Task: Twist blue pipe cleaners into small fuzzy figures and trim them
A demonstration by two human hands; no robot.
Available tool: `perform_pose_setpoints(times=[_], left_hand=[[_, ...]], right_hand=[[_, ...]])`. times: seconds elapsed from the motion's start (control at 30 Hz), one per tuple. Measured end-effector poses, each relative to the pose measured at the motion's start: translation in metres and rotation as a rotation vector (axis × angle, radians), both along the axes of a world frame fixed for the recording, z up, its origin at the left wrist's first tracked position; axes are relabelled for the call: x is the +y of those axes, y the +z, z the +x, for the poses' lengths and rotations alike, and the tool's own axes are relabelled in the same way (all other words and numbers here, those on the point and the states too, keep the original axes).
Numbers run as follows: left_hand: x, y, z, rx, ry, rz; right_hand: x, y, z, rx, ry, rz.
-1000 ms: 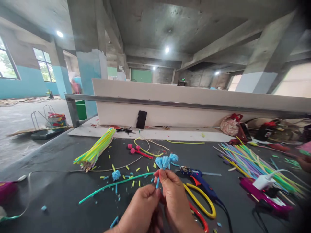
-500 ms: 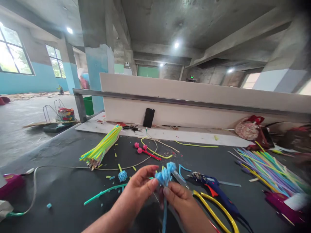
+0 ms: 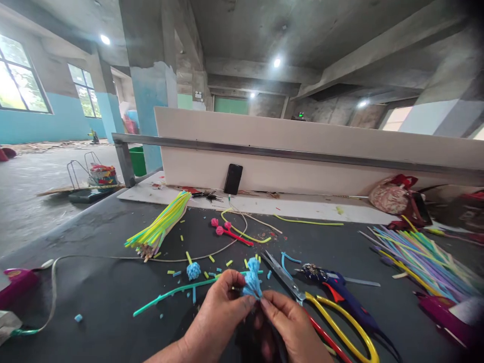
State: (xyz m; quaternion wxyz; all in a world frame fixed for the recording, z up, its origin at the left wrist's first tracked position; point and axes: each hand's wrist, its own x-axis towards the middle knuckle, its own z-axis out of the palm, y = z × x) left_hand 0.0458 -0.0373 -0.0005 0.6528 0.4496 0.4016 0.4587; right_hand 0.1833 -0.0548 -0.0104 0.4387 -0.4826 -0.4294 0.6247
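Observation:
A fuzzy light-blue piece [image 3: 252, 277], made of bunched loops, is pinched between both hands low in the middle of the view. My left hand [image 3: 227, 302] grips its left side with thumb and forefinger. The fingertips of my right hand [image 3: 283, 317] close on its lower right end. Behind my left hand runs a teal stem [image 3: 166, 296]. A small blue pompom [image 3: 193, 271] on a yellow-green stub lies to the left. Scissors [image 3: 289, 282] with yellow handles and a blue glue gun [image 3: 338, 290] lie to the right.
A yellow-green bundle of stems [image 3: 162, 222] lies at the left, a multicoloured bundle [image 3: 412, 257] at the right. Pink balls on a red stem [image 3: 236, 236] lie beyond my hands. A phone [image 3: 233, 179] leans on the white board [image 3: 302, 176]. A thin cable [image 3: 113, 258] crosses the table.
The blue piece has turned more upright and sits slightly lower and to the left. Its hanging blue stem no longer shows. My hands have shifted, uncovering the scissor blades and more of the teal stem.

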Motion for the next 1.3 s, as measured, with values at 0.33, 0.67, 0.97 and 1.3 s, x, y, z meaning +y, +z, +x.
perform_pose_setpoints(times=[0.33, 0.67, 0.97, 1.3], left_hand=[[-0.004, -0.001, 0.003, -0.149, -0.083, -0.011], [-0.006, -0.009, 0.011, -0.206, -0.114, 0.076], [-0.004, -0.004, 0.000, -0.124, -0.235, 0.119], [0.010, 0.009, -0.016, -0.038, -0.071, 0.130]], right_hand=[[-0.004, 0.006, 0.000, 0.149, -0.091, -0.005], [-0.002, 0.005, -0.005, 0.045, -0.199, 0.037], [-0.003, 0.008, -0.007, -0.006, -0.208, 0.082], [-0.010, 0.013, -0.012, -0.082, -0.115, 0.065]])
